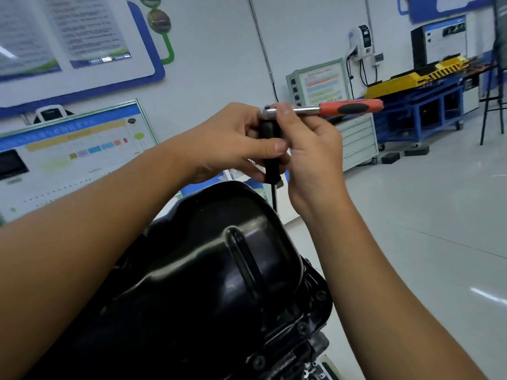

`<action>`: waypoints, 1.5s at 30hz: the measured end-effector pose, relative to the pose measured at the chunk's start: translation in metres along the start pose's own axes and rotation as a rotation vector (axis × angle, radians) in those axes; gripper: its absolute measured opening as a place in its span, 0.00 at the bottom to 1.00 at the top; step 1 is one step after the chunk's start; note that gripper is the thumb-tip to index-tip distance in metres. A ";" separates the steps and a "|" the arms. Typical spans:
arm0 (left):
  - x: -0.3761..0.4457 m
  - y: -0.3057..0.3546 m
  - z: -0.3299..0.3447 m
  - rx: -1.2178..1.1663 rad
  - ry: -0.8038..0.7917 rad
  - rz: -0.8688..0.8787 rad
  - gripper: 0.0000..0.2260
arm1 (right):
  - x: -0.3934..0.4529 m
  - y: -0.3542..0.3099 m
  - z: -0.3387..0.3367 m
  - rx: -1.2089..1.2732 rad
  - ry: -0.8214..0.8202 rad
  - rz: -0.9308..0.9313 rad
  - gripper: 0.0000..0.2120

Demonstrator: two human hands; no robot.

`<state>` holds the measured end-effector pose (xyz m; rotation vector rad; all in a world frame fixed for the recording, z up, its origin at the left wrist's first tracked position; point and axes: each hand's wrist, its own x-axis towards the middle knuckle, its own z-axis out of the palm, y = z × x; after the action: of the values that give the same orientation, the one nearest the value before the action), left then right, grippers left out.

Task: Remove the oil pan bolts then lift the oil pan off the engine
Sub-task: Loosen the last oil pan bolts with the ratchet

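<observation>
A glossy black oil pan [208, 275] sits on the engine below me, filling the lower middle of the view. Bolts [320, 295] show along its right flange. Above its far end I hold a ratchet [351, 108] with a red and black handle pointing right, and a black extension [271, 165] dropping from its head past the pan's far edge. My left hand [233, 144] grips the black extension just under the ratchet head. My right hand [307, 144] pinches the chrome ratchet head from the right. The extension's lower tip is hidden behind the pan.
A blue workbench [417, 111] with yellow equipment stands at the back right. A white drawer cabinet [359, 141] sits beside it. Display boards [68, 149] line the wall on the left. Grey floor [425, 229] spreads to the right.
</observation>
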<state>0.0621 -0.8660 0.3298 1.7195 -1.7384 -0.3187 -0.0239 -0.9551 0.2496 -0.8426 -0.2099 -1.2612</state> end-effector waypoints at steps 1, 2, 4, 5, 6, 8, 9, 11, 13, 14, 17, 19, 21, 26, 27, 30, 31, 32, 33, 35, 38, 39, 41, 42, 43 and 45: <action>0.000 -0.001 0.000 0.038 0.041 0.000 0.14 | 0.001 0.002 0.000 -0.074 0.007 -0.071 0.04; 0.001 -0.002 0.001 0.082 0.087 0.002 0.12 | 0.002 0.002 0.001 -0.133 0.006 -0.133 0.00; 0.002 -0.002 0.002 0.135 0.161 -0.006 0.11 | 0.004 0.005 0.001 -0.171 -0.001 -0.137 0.06; 0.003 -0.002 0.002 0.126 0.169 -0.020 0.12 | 0.006 0.004 0.002 -0.137 -0.011 -0.078 0.06; 0.002 -0.002 0.001 0.092 0.146 -0.037 0.12 | 0.006 0.002 0.005 -0.072 -0.012 0.022 0.06; -0.001 -0.001 -0.002 0.012 0.061 -0.064 0.11 | 0.008 -0.003 0.008 0.059 -0.001 0.240 0.10; -0.003 -0.001 -0.004 -0.009 0.038 -0.071 0.11 | 0.009 -0.005 0.008 0.061 0.007 0.279 0.11; -0.005 -0.001 -0.005 0.004 0.068 -0.076 0.11 | 0.010 -0.006 0.004 -0.079 0.008 0.155 0.07; -0.005 0.000 -0.004 0.058 0.137 -0.073 0.12 | 0.011 -0.006 -0.002 -0.271 0.000 -0.092 0.03; -0.004 0.000 -0.002 0.079 0.167 -0.071 0.13 | 0.010 -0.006 -0.004 -0.345 -0.010 -0.163 0.05; -0.005 0.002 -0.002 0.043 0.161 -0.056 0.13 | 0.009 -0.008 -0.003 -0.362 0.002 -0.138 0.03; -0.006 0.002 -0.002 -0.011 0.128 -0.055 0.13 | 0.008 -0.011 0.001 -0.175 -0.002 0.105 0.06; -0.006 0.001 -0.004 -0.010 0.168 -0.066 0.13 | 0.007 -0.012 0.005 -0.129 -0.017 0.236 0.10; -0.007 -0.002 -0.005 0.008 0.253 -0.085 0.17 | 0.010 -0.006 0.004 -0.558 0.016 -0.227 0.07; -0.007 -0.002 -0.005 0.003 0.235 -0.079 0.15 | 0.010 -0.003 0.004 -0.559 0.013 -0.213 0.07; -0.008 0.000 -0.004 -0.079 0.168 -0.085 0.12 | 0.005 -0.004 0.014 -0.185 -0.012 0.168 0.07; -0.008 0.001 -0.005 -0.094 0.176 -0.103 0.12 | 0.004 -0.004 0.016 -0.114 -0.028 0.244 0.08; -0.009 0.001 -0.005 -0.086 0.192 -0.116 0.12 | 0.003 -0.003 0.016 -0.112 -0.025 0.238 0.08; -0.010 0.002 -0.005 -0.066 0.211 -0.124 0.11 | 0.003 0.000 0.015 -0.195 0.000 0.141 0.05; -0.010 0.002 -0.004 -0.002 0.250 -0.114 0.07 | 0.006 0.004 0.012 -0.437 0.055 -0.201 0.05; -0.010 0.003 -0.003 0.037 0.261 -0.087 0.08 | 0.002 0.010 0.016 -0.471 0.076 -0.241 0.05; -0.011 0.002 -0.005 0.019 0.229 -0.098 0.07 | -0.001 0.011 0.021 -0.331 0.079 -0.080 0.06; -0.013 0.001 -0.008 -0.043 0.156 -0.135 0.09 | -0.004 0.006 0.028 -0.049 0.045 0.232 0.11; -0.014 0.001 -0.009 -0.058 0.142 -0.144 0.10 | -0.006 0.006 0.027 0.013 0.027 0.279 0.12; -0.014 0.001 -0.009 -0.047 0.149 -0.141 0.11 | -0.006 0.006 0.027 0.009 0.022 0.262 0.10; -0.012 0.001 -0.007 0.019 0.191 -0.117 0.10 | -0.005 0.006 0.028 -0.120 0.054 0.080 0.02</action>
<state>0.0641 -0.8523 0.3320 1.8068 -1.5127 -0.1825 -0.0115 -0.9325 0.2637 -0.9094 -0.0568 -1.2291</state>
